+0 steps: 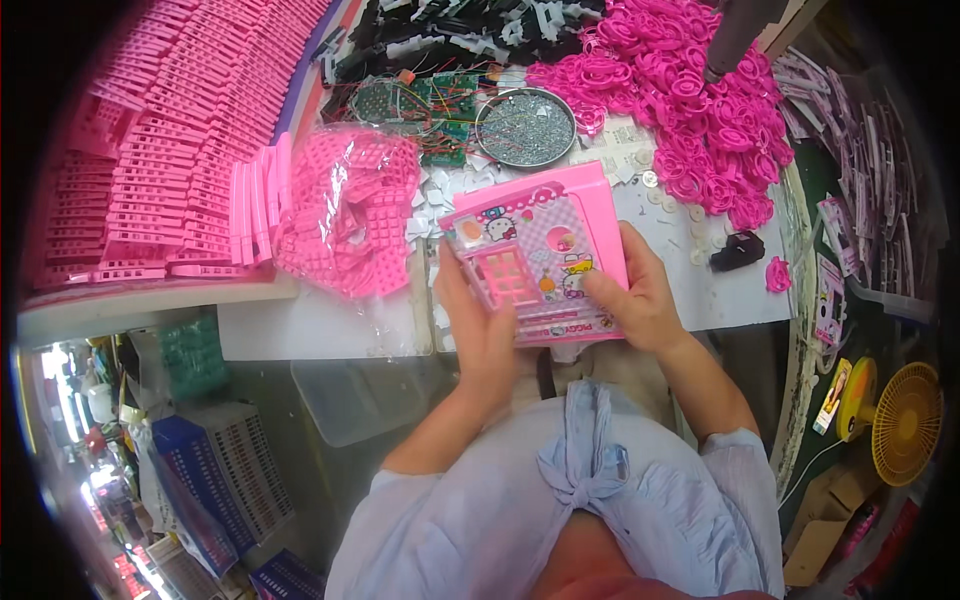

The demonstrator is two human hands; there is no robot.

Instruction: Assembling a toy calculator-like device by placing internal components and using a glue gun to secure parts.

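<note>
Both hands hold a pink plastic panel (605, 215) over the near edge of the work table. Across its face lies a printed cartoon sheet (535, 225) with cat figures, fruit and a keypad-like block of squares. My left hand (478, 325) grips the left edge, fingers partly hidden beneath. At the right edge my right hand (640, 295) is closed, its thumb pressing on the print near the lower corner. I cannot tell whether the sheet is stuck down or loose.
Stacked pink frames (165, 190) fill the far left, beside a clear bag of pink keypads (350, 215). Behind are wired green circuit boards (445, 105), a round tin of small screws (525, 127) and heaped pink rings (690, 110). A yellow fan (905, 425) stands right.
</note>
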